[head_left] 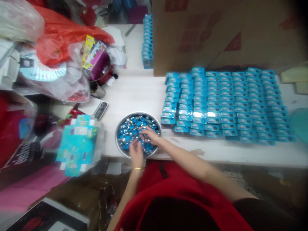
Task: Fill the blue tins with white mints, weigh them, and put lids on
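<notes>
Many shiny blue pieces [129, 129] fill a round metallic bowl [116, 138] beneath left hand [136, 152] and right hand [149, 135], both grips unclear.

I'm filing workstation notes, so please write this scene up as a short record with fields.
Surface: white table
Container: round basin near the table's front edge
Contents: many small blue and silvery pieces
Left hand: at the pieces; grip unclear
Right hand: at the pieces; grip unclear
Right of basin: rows of small blue boxes
Behind those rows: large cardboard box
Left of basin: unfolded turquoise carton
Image quality: blurred
</notes>
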A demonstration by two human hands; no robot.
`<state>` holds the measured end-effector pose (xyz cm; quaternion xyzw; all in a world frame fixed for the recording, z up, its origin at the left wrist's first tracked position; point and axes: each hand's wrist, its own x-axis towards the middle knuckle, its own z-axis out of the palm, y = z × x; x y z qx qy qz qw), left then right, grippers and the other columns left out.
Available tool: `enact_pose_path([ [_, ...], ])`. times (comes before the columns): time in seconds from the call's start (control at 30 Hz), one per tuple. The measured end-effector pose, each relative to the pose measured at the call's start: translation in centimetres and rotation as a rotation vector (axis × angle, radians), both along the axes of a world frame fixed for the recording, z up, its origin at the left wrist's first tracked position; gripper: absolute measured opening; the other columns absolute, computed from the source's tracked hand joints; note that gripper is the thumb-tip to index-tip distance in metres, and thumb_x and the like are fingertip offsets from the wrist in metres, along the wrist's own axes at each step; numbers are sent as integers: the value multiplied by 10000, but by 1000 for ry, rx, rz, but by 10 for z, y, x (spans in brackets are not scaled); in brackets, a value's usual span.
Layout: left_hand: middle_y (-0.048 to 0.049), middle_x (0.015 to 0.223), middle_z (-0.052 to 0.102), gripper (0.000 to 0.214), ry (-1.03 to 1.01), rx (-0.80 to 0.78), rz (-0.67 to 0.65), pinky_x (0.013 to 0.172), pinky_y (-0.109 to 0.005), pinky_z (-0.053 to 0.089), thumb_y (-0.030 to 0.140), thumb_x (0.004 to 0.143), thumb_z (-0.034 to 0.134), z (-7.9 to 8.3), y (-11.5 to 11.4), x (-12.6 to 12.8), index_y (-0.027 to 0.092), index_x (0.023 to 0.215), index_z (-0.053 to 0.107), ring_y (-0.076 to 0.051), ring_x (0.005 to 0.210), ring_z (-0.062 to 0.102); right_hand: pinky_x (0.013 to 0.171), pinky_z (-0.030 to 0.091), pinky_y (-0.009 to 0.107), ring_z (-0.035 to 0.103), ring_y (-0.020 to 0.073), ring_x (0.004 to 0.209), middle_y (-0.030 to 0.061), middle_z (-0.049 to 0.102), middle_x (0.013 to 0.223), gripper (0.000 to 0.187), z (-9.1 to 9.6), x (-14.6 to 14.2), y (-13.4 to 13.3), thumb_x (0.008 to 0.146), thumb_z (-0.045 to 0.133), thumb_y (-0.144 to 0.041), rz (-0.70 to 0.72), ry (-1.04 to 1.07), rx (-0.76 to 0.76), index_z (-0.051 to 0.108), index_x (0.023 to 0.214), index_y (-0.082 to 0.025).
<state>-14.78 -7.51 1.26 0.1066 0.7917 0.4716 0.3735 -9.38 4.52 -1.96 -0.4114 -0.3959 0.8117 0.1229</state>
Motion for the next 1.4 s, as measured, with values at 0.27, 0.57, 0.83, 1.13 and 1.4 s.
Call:
enact_pose_path([
  [0.27, 65, 584, 545, 541, -349, 67, 123, 451, -174, 332, 416, 432, 817, -8, 27, 16, 166, 782, 489, -67, 474, 489, 408, 379, 197, 495, 112, 468, -73, 541, 541, 328, 12, -14, -15, 616, 660, -240, -401, 154, -81, 561, 929, -238],
  [0.57, 24, 615, 596, 409, -237, 114, -137, 495, -191, 390, 426, 579, 743, 14, 32, 76, 148, 844, 600, -89, 521, 532, 396, 383, 165, 579, 106, 541, -22, 623, 664, 286, 58, 109, 34, 610, 695, -292, -466, 317, -173, 542, 832, -196],
  [0.83, 3, 674, 600, 180, 306, -72, -667, 532, -219, 439, 341, 758, 515, 1, 121, 209, 169, 808, 537, -127, 586, 609, 306, 274, 149, 535, 87, 433, -41, 595, 657, 392, 55, 320, 58, 611, 743, -395, -407, 58, 3, 519, 867, -200],
  [1.13, -100, 803, 673, 117, 603, -580, -919, 739, -306, 432, 288, 723, 633, -4, 190, 273, 177, 725, 598, -253, 876, 626, 264, 253, 145, 540, 83, 392, -19, 593, 694, 350, 39, 450, 39, 753, 601, -521, -361, 64, -213, 500, 815, -192],
  [1.4, -152, 903, 674, 276, 644, -852, -1055, 740, -321, 438, 440, 694, 674, 3, 212, 271, 168, 717, 636, -311, 940, 626, 276, 243, 166, 507, 78, 377, -12, 599, 663, 441, 46, 449, 49, 773, 546, -623, -347, 221, -416, 526, 796, -183],
])
